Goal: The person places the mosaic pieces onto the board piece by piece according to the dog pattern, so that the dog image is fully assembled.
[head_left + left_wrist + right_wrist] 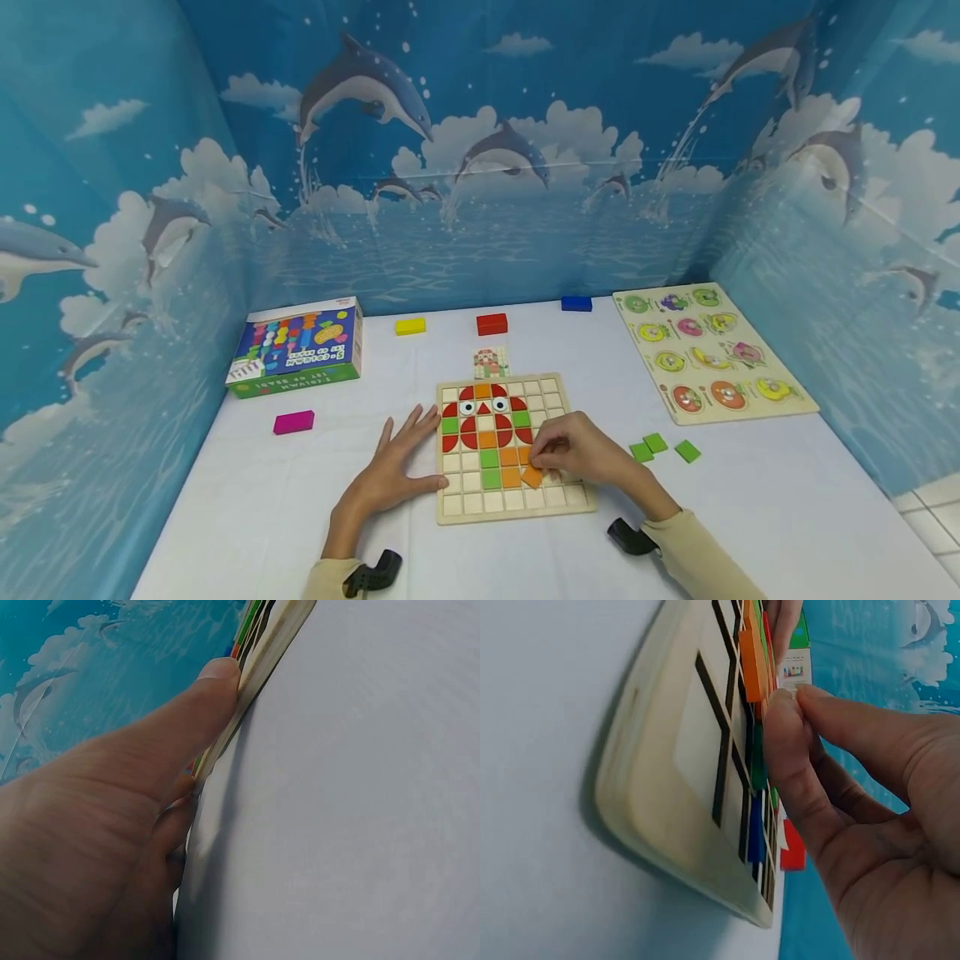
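A wooden grid board (462, 504) carries red, green and orange pieces and two round eye pieces. My left hand (396, 467) spreads its fingers along the board's left edge, its thumb against the rim. My right hand (573, 450) bends over the board's lower middle, index finger and thumb together at an orange tile (524, 455) partly covered by the fingertips. Just below the fingertips, another orange tile (532, 477) lies askew across the grid lines; in the right wrist view this orange tile (751, 666) stands up from the board.
Three green tiles (687, 451) lie right of the board. A picture card (491, 362) is behind it. Farther back are yellow (410, 327), red (492, 324) and blue (576, 304) blocks. A box (296, 346) and magenta block (293, 422) stand left; a fruit puzzle board (716, 354) lies right.
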Motion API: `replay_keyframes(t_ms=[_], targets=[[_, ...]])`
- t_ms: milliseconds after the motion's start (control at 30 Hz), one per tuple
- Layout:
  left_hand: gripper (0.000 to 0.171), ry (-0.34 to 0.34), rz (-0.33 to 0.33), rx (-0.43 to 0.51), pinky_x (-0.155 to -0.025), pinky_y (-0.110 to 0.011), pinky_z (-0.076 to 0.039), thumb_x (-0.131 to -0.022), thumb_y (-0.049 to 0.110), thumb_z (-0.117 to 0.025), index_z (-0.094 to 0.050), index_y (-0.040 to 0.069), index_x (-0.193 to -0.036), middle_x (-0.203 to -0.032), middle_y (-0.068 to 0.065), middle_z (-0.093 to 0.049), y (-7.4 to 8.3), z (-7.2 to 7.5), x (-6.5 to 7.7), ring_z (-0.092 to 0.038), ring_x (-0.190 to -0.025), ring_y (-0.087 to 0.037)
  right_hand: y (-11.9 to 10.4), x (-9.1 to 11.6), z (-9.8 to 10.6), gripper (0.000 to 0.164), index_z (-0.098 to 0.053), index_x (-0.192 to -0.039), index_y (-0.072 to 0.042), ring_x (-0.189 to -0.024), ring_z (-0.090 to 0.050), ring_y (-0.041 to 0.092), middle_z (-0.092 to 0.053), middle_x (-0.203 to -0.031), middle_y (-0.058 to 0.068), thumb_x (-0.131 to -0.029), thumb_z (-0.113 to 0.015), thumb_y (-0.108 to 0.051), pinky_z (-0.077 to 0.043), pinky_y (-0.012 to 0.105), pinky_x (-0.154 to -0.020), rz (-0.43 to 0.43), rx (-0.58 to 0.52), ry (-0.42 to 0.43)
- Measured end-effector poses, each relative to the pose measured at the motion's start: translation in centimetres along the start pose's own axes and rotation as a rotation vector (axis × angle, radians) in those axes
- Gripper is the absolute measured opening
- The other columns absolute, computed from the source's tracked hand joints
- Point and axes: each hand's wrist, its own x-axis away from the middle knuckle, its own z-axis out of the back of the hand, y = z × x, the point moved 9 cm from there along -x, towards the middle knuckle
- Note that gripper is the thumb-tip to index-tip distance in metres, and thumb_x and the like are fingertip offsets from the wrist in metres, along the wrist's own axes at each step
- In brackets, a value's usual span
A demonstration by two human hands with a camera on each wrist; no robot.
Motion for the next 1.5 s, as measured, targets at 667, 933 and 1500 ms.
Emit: replay_keyframes(t_ms=[667,933,1500], targets=[[0.105,0.01,0.006,0.013,-0.135,-0.054,0.011,-0.084,0.041,-0.093,-0.037,0.02,-0.17,-0.178,0.005,-0.025,0.3,0.3,0.2,-0.006,-0.169,-0.024,-1.0,-0.2,-1.4,0.014,-0.086,-0.095,-0.011,-0.067,-0.056,0.005,-0.067,-0.082,-0.006,-0.084,-0.093,-0.006,-0.048,0.019,-0.062,0.019,0.289,-0.053],[0.105,0.014,0.005,0.007,-0.135,-0.054,0.011,-0.084,0.041,-0.093,-0.037,0.021,-0.17,-0.178,0.006,-0.025,0.3,0.3,0.3,-0.006,-0.169,-0.024,-1.0,0.4,-0.1,0.014,-0.084,-0.096,-0.012,-0.069,-0.057,0.006,-0.067,-0.085,-0.005,-0.086,-0.092,-0.008,-0.051,0.019,-0.06,0.053,0.224,0.003],[0.105,-0.002,0.004,-0.005,-0.135,-0.054,0.011,-0.085,0.042,-0.093,-0.035,0.023,-0.17,-0.179,0.008,-0.023,0.2,-0.1,0.0,-0.005,-0.169,-0.023,4.1,9.1,11.8,0.038,-0.082,-0.115,-0.012,-0.102,-0.069,0.021,-0.08,-0.114,0.002,-0.079,-0.096,-0.009,-0.057,0.033,-0.078,-0.108,0.313,0.219]])
